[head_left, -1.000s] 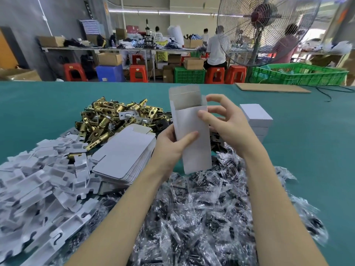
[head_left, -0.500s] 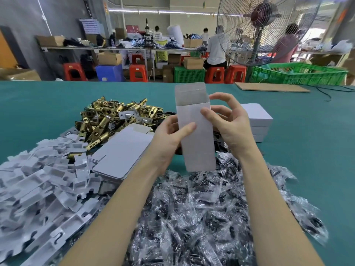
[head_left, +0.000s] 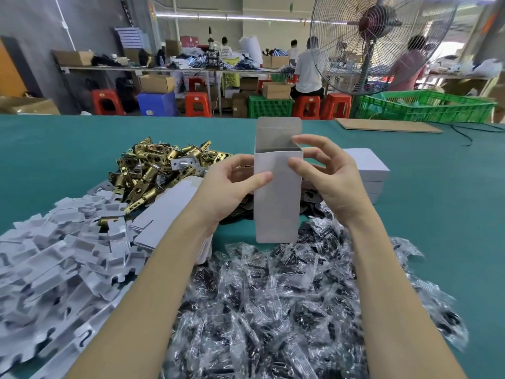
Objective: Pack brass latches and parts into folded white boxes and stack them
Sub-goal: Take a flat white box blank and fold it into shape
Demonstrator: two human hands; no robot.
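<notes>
I hold a white box [head_left: 276, 203] upright over the green table [head_left: 437, 214], its top flap standing open. My left hand [head_left: 232, 187] grips its left side with the thumb on the front face. My right hand [head_left: 328, 176] holds the right edge near the open mouth, thumb on the front and fingers curled behind the top. A heap of brass latches [head_left: 161, 168] lies behind my left hand. Flat unfolded white boxes [head_left: 164, 214] are stacked beside it. Closed white boxes [head_left: 369, 170] are stacked behind my right hand.
Clear bags of dark parts [head_left: 273, 310] cover the near table. White card inserts [head_left: 54, 261] are piled at the left. A cardboard sheet [head_left: 388, 125] and black cable lie at the far right. A big fan [head_left: 377, 42], crates, stools and people are beyond.
The box has opened from nearly flat into a square tube with its mouth gaping. It has shifted a little right and now stands straighter. My right fingers have moved up to the top edge.
</notes>
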